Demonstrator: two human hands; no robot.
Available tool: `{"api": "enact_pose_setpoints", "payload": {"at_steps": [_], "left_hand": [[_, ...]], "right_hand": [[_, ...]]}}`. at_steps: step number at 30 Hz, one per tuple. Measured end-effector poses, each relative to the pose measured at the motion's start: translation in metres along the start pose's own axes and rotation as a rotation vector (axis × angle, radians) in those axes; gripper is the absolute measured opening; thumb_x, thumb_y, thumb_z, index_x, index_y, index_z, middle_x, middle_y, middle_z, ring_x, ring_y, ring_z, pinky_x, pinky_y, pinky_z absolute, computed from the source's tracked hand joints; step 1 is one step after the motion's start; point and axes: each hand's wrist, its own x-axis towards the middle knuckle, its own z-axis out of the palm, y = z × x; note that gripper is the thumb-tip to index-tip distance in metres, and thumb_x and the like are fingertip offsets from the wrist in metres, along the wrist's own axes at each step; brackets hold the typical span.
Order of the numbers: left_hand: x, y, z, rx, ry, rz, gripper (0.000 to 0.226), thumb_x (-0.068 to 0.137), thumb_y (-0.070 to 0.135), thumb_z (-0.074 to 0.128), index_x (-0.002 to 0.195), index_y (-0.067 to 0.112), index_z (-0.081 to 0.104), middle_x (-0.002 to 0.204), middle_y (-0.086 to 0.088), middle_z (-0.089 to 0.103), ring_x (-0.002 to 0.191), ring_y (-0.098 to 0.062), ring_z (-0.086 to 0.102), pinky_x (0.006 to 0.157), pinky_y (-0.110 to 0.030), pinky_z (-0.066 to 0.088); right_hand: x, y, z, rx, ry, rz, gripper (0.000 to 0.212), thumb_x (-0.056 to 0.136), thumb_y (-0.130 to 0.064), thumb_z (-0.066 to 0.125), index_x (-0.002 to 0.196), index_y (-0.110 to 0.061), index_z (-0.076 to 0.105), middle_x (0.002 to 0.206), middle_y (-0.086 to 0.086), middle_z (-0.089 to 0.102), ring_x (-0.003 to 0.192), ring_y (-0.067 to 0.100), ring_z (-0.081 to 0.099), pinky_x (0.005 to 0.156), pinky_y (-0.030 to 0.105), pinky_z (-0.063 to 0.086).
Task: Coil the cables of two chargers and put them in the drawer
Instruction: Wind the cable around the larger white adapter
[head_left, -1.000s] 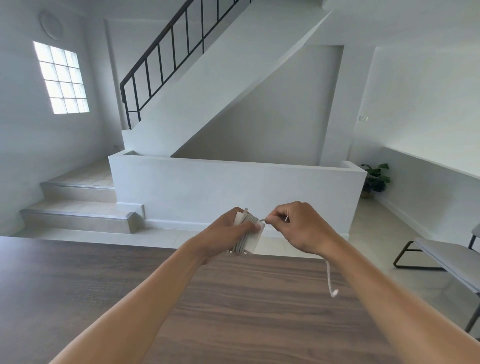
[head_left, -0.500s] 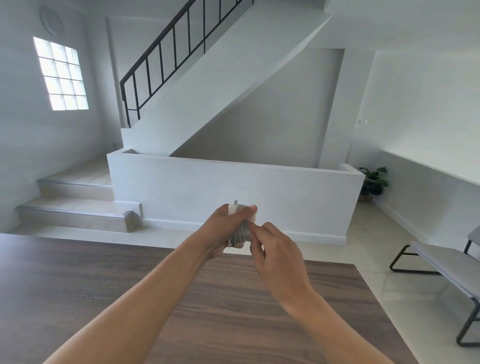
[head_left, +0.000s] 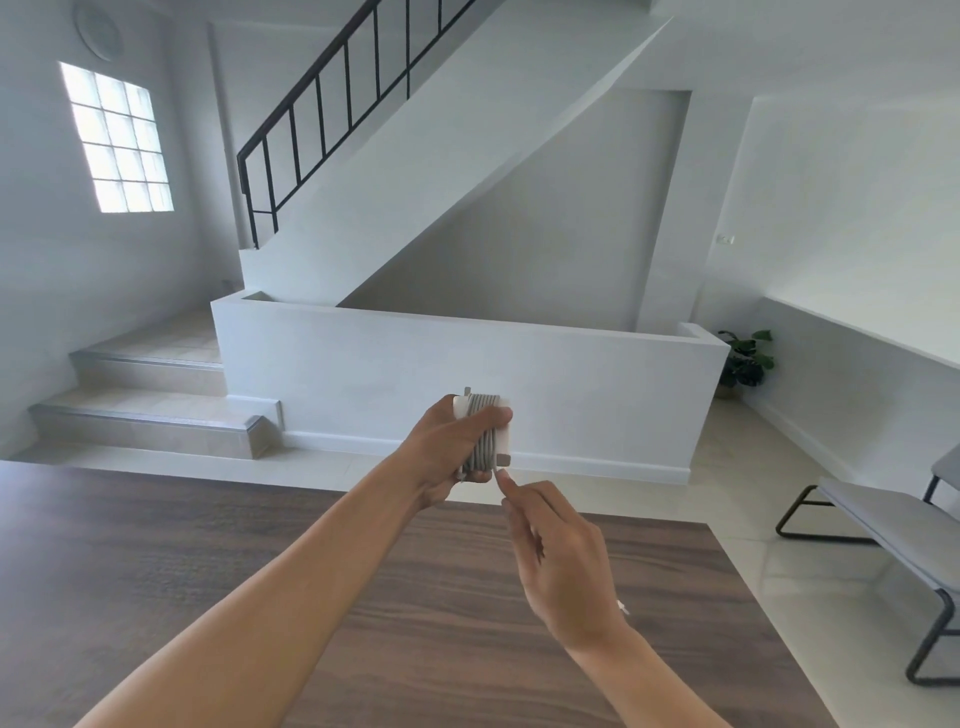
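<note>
My left hand (head_left: 441, 457) grips a white charger brick (head_left: 503, 439) held up above the far edge of the wooden table (head_left: 208, 571). Its grey cable (head_left: 482, 436) is wound in several turns round the brick. Just below and to the right, my right hand (head_left: 558, 561) pinches the loose end of the cable, which runs up from my fingertips to the brick's lower corner. A small white bit of the cable's tip shows behind my right wrist. A second charger and the drawer are out of sight.
The dark wood table fills the lower part of the view; its far edge and right edge border a tiled floor. A grey bench (head_left: 883, 525) with a black frame stands at the right. Steps (head_left: 145, 415) and a low white wall (head_left: 467, 379) lie beyond.
My right hand has swung from level with the brick down and below it, drawing the cable round for another turn. The hanging loose end has grown much shorter. The brick has risen slightly.
</note>
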Motion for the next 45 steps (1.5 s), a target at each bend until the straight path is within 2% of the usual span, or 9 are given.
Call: {"api": "enact_pose_setpoints", "payload": {"at_steps": [6, 8, 14, 20, 27, 32, 36, 39, 45], "left_hand": [[-0.005, 0.003, 0.001, -0.041, -0.143, 0.001, 0.014, 0.091, 0.013, 0.063, 0.101, 0.007, 0.054, 0.074, -0.007, 0.056, 0.055, -0.018, 0.058, 0.050, -0.030, 0.038], [-0.007, 0.003, 0.000, 0.013, -0.197, 0.018, 0.019, 0.089, 0.014, 0.065, 0.100, 0.007, 0.052, 0.072, -0.006, 0.054, 0.055, -0.018, 0.056, 0.049, -0.029, 0.037], [-0.008, 0.002, -0.011, 0.268, -0.248, 0.031, 0.032, 0.079, 0.025, 0.072, 0.101, 0.011, 0.053, 0.080, -0.006, 0.056, 0.068, -0.019, 0.056, 0.052, -0.030, 0.043], [-0.009, -0.001, -0.020, 0.342, -0.340, -0.008, 0.036, 0.087, 0.020, 0.069, 0.114, 0.005, 0.049, 0.103, -0.025, 0.066, 0.081, -0.030, 0.065, 0.063, -0.035, 0.047], [-0.002, -0.006, -0.019, 0.417, -0.222, 0.024, 0.040, 0.081, 0.035, 0.074, 0.108, 0.015, 0.051, 0.087, -0.006, 0.058, 0.071, -0.020, 0.060, 0.059, -0.032, 0.046], [0.004, -0.012, -0.021, 0.397, -0.150, 0.041, 0.038, 0.083, 0.032, 0.072, 0.108, 0.014, 0.049, 0.087, -0.004, 0.058, 0.070, -0.018, 0.058, 0.056, -0.032, 0.045], [0.004, -0.016, -0.022, 0.433, -0.145, 0.035, 0.048, 0.079, 0.045, 0.072, 0.109, 0.016, 0.049, 0.090, -0.005, 0.059, 0.076, -0.020, 0.059, 0.062, -0.037, 0.048], [0.005, -0.016, -0.018, 0.371, -0.162, 0.073, 0.034, 0.084, 0.042, 0.072, 0.091, 0.013, 0.054, 0.080, -0.009, 0.054, 0.066, -0.021, 0.057, 0.059, -0.037, 0.043], [0.007, -0.021, -0.014, 0.193, -0.102, -0.002, 0.021, 0.091, 0.030, 0.067, 0.099, 0.012, 0.059, 0.082, -0.009, 0.057, 0.063, -0.019, 0.060, 0.055, -0.031, 0.040]], "right_hand": [[0.010, 0.014, -0.006, 0.208, -0.113, 0.328, 0.017, 0.096, -0.026, 0.056, 0.105, -0.026, 0.070, 0.082, -0.018, 0.067, 0.066, 0.003, 0.058, 0.060, 0.010, 0.040], [0.025, 0.022, -0.013, 0.195, -0.160, 0.409, 0.014, 0.094, -0.028, 0.059, 0.098, -0.024, 0.071, 0.066, -0.025, 0.063, 0.062, -0.003, 0.056, 0.057, 0.009, 0.037], [0.074, 0.034, -0.039, 0.077, -0.367, 0.383, 0.013, 0.092, -0.031, 0.062, 0.084, -0.025, 0.071, 0.061, -0.015, 0.060, 0.054, -0.002, 0.050, 0.055, 0.012, 0.036], [0.100, 0.022, -0.048, 0.012, -0.552, 0.382, 0.016, 0.092, -0.030, 0.062, 0.083, -0.021, 0.073, 0.065, -0.012, 0.061, 0.054, -0.004, 0.052, 0.056, 0.015, 0.038], [0.099, 0.005, -0.043, 0.020, -0.474, 0.500, 0.027, 0.094, -0.027, 0.057, 0.068, -0.020, 0.065, 0.062, -0.005, 0.062, 0.044, 0.003, 0.053, 0.053, 0.022, 0.044], [0.095, -0.004, -0.038, 0.175, -0.404, 0.626, 0.026, 0.095, -0.019, 0.053, 0.080, -0.007, 0.070, 0.055, -0.004, 0.061, 0.039, 0.004, 0.055, 0.043, 0.010, 0.041], [0.099, -0.006, -0.037, 0.378, -0.326, 0.755, 0.021, 0.094, -0.014, 0.055, 0.087, -0.006, 0.073, 0.066, 0.002, 0.064, 0.043, 0.008, 0.055, 0.055, 0.018, 0.052], [0.095, -0.009, -0.033, 0.508, -0.268, 0.821, 0.019, 0.094, -0.012, 0.056, 0.088, -0.007, 0.074, 0.070, 0.001, 0.067, 0.051, 0.012, 0.058, 0.068, 0.033, 0.057], [0.082, -0.009, -0.030, 0.568, -0.250, 0.825, 0.023, 0.095, -0.012, 0.056, 0.083, -0.023, 0.072, 0.075, -0.002, 0.069, 0.066, 0.006, 0.062, 0.066, 0.023, 0.054]]}}
